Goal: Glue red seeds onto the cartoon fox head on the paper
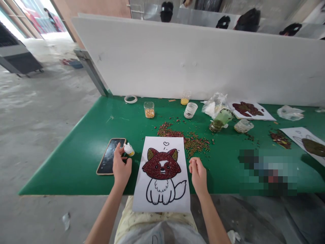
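Observation:
A white sheet [142, 189] with an outlined fox lies at the table's front edge. The fox's head is covered in dark red beans with greenish ears; its body and tail are bare outline. My left hand [121, 165] is left of the sheet, over the right side of a phone [108, 161], its fingers apart beside a small white glue bottle [129, 149]. On the sheet's right, my right hand [198, 172] is closed with fingertips together; whatever it may hold is hidden. Loose red and green beans [195, 144] are scattered beyond the sheet.
Behind the beans stand a cup of corn kernels [149, 110], a clear cup [190, 110] and a tipped green cup [221, 120]. A tape roll [130, 99] lies at back left. More bean pictures [250, 110] are on the right. A white board [190, 64] borders the green table [76, 149].

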`<state>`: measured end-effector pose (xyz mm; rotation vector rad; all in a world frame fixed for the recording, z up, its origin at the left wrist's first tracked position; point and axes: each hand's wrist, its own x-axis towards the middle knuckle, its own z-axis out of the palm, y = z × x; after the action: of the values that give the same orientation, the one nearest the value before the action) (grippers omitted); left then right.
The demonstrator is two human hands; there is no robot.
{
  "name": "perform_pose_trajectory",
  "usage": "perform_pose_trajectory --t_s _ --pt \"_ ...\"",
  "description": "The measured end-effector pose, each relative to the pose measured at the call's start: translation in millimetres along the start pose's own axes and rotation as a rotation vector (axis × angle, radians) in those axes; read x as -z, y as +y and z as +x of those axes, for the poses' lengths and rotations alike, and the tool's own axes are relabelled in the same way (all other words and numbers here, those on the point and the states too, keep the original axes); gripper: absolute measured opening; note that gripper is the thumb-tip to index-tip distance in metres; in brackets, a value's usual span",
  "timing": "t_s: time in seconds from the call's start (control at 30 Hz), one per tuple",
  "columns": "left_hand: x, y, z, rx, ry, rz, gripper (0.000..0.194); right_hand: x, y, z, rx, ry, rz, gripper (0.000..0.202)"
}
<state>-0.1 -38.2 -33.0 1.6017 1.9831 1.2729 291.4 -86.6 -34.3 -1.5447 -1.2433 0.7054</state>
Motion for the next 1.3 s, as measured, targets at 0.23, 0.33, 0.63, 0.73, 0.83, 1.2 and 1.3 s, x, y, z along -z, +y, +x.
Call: perform_pose_trajectory --t_s 0.23,0.33,0.63,0.73,0.83,1.2,1.3 --pt "0.3 4.6 1.0 0.02 -0.004 0.011 0.072 1.1 5.7 2.2 0.014 0.026 -0.005 0.034" --pt "0.5 5.5 1.1 0.011 0.001 0.018 0.071 0.8 5.8 1.8 -0.003 0.039 0.106 0.036" --pt "0.2 2.5 1.2 -0.008 0.008 0.029 0.071 0.4 4.9 -3.4 -0.034 0.056 0.236 0.038" --pt "0.2 2.4 1.3 -0.014 0.01 0.03 0.07 -0.4 7.0 -2.3 0.074 0.097 0.264 0.041" --pt "0.1 2.4 1.4 -0.021 0.008 0.034 0.071 -1.0 5.5 -3.1 0.012 0.08 0.271 0.036" --pt "0.9 5.0 1.5 0.011 -0.003 0.042 0.07 -0.2 7.0 -3.0 0.071 0.052 0.208 0.032" --pt "0.9 4.5 1.5 0.012 0.0 0.055 0.07 1.3 3.3 -5.3 -0.065 -0.022 0.171 0.029"
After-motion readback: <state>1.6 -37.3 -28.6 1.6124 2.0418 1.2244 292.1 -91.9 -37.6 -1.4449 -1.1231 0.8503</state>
